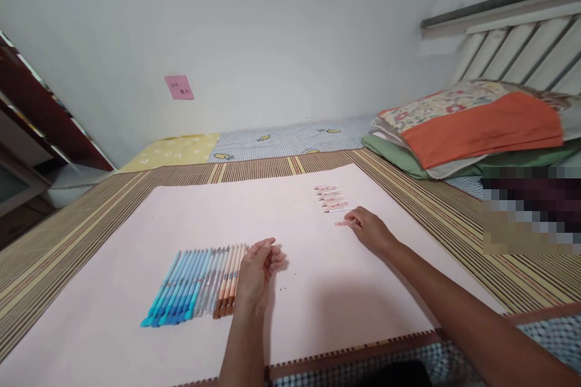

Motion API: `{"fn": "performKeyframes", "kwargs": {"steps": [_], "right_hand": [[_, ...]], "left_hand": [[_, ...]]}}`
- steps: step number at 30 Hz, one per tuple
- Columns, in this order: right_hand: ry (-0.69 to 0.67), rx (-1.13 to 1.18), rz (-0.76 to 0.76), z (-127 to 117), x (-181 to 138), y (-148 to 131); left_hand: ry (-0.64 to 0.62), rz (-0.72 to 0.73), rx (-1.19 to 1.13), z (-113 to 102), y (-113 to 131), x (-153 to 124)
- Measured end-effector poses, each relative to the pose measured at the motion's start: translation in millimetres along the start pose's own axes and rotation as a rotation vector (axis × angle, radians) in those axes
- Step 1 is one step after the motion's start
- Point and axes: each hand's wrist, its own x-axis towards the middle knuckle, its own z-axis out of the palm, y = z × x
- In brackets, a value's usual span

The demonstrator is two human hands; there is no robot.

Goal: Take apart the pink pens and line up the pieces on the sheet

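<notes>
My right hand is closed in a pinch on a slim pink pen-like stick, whose left end pokes out of the fingers. Just beyond it, several short pink and white sticks with dark tips lie in a column. My left hand rests at the right end of a row of pens, palm turned to the right, fingers loosely curled and nothing visible in them. In that row lie blue pens, clear grey pens and orange-brown pens, the last partly hidden by my left hand.
A pale pink sheet covers much of the striped mat. Folded bedding is piled at the back right below a white radiator. A pink note sticks to the wall. Tiny dark specks dot the sheet.
</notes>
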Motion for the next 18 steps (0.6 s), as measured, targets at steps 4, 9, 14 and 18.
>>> {"fn": "performKeyframes", "kwargs": {"steps": [4, 9, 14, 18], "right_hand": [[-0.024, -0.006, -0.006, 0.6, -0.6, 0.7], [-0.021, -0.062, 0.008, -0.7, -4.9, -6.4], [0.002, -0.071, 0.014, -2.9, -12.9, -14.1], [0.023, -0.055, -0.003, -3.4, -19.3, -13.2]], "left_hand": [[0.002, -0.002, 0.004, 0.1, 0.5, 0.5], [0.008, -0.012, 0.002, 0.6, 1.4, -0.3], [-0.001, -0.010, -0.012, 1.1, 2.1, -1.9], [0.003, -0.009, -0.006, 1.0, 2.4, -1.6]]}}
